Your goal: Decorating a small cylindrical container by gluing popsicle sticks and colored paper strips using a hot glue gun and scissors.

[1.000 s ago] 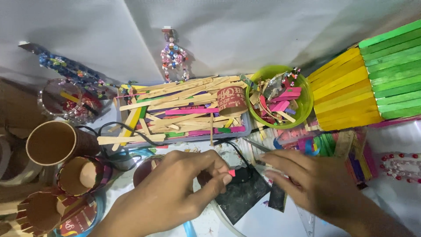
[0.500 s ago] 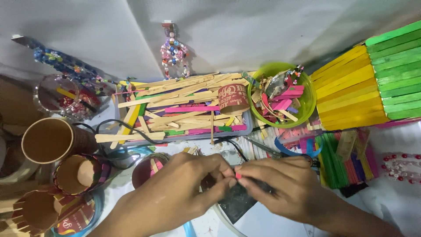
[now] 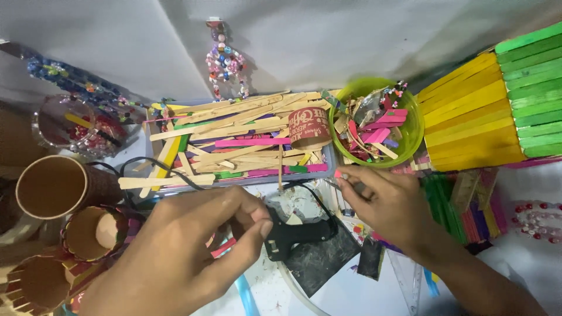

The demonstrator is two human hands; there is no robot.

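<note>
Landmark: the black glue gun [image 3: 295,234], lying on a dark mat [image 3: 322,257] low in the middle of the view.
Left hand [image 3: 193,246]: curled around the gun's handle end, thumb and fingers closed on it; its nozzle end I cannot make out.
Right hand [image 3: 389,205]: up and to the right of the gun, fingertips pinched narrow on something small and pale that I cannot name.
Cord: the black cable [image 3: 158,167] loops from the gun leftward and up across the stick tray [image 3: 331,167].
Risk, cord: a pull on the gun could drag the cable through the loose craft sticks [image 3: 234,140] and tip some off the tray.
Risk, heat: if the gun is hot, the right hand's fingers are near enough to get touched as the two meet.
Risk, cups: the cardboard cups [image 3: 52,187] stand just left of the left wrist; a backward elbow swing could knock them.
Risk, bowl: the green bowl [image 3: 413,129] of scraps sits just above the right hand, easy to nudge on a lift.
Open room: little; only the white patch below the mat looks free.
Edges: tray rim just above the gun, the yellow and green stick panel [image 3: 468,123] far up right.
</note>
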